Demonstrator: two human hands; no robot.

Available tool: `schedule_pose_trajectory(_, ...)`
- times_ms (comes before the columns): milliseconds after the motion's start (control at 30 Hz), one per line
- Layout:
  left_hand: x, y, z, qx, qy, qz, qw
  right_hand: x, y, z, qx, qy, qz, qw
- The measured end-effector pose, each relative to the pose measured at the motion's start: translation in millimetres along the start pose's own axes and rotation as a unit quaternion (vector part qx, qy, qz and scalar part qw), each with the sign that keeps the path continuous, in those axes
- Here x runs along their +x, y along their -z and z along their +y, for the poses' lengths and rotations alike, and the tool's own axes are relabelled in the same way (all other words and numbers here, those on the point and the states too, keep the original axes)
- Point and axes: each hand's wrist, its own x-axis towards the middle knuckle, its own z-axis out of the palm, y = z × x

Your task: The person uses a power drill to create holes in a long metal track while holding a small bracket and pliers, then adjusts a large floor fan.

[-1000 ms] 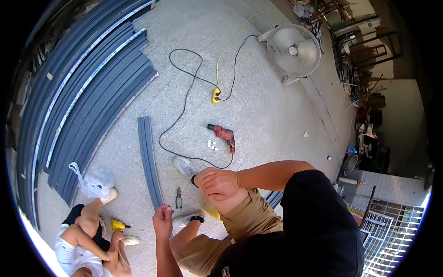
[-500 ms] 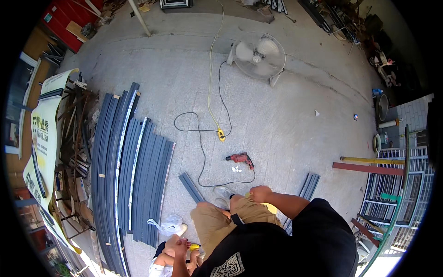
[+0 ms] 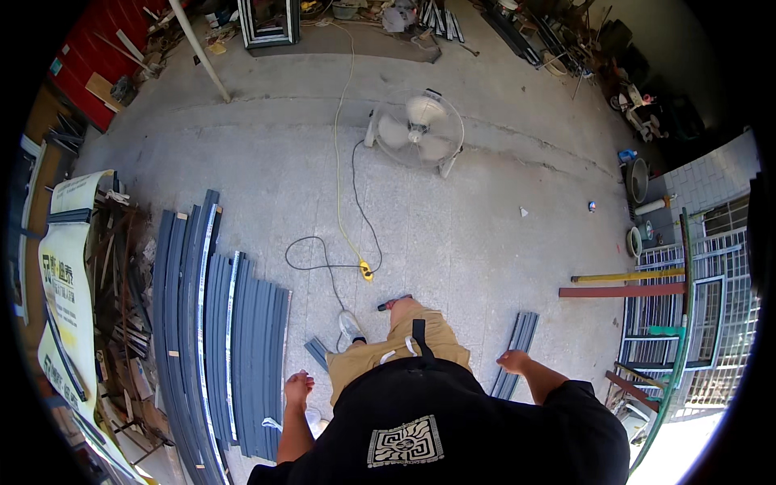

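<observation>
My left hand (image 3: 299,388) hangs beside the dark shirt, its fingers loosely bent and partly apart, with nothing visible in it. It is nearest to the row of long dark grey profiles (image 3: 263,347) on the floor. On the other side, my right hand (image 3: 513,361) is curled closed, with nothing showing out of it. It hangs over a shorter stack of grey profiles (image 3: 524,331). A red power drill (image 3: 386,305) lies mostly hidden behind my knee. Past my shoe (image 3: 349,325), a short grey profile piece (image 3: 317,351) is partly covered by my shorts.
A yellow socket block (image 3: 366,270) with cables lies ahead on the concrete floor. Farther off stands a fan (image 3: 416,133). Scrap and a printed banner (image 3: 61,283) line the left; metal frames and a red bar (image 3: 622,291) are on the right. A white plastic bag (image 3: 311,419) peeks out beside me.
My body has risen and my legs have straightened. Both hands have moved up and apart. The drill is now mostly covered by my leg, and another person's limbs at lower left are hidden.
</observation>
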Motion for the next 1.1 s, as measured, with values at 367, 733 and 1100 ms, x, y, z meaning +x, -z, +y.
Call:
schedule_pose_trajectory(367, 17.7, -92.4, 165.9, 0.062, -0.035, 0.046, 0.996, 108.4, 5.0, 42.5, 0.208, 0.036, -0.194, 0.958)
schedule_pose_trajectory(733, -28.1, -352.0, 195.0, 0.183, -0.051, 0.027, 0.981, 302.8, 493.2, 95.9, 0.255, 0.115, 0.311, 0.908)
schedule_pose_trajectory(1100, 11.4, -426.1, 247.5, 0.109, 0.077, 0.021, 0.991, 322.4, 587.8, 40.5, 0.087, 0.205, 0.174, 0.959)
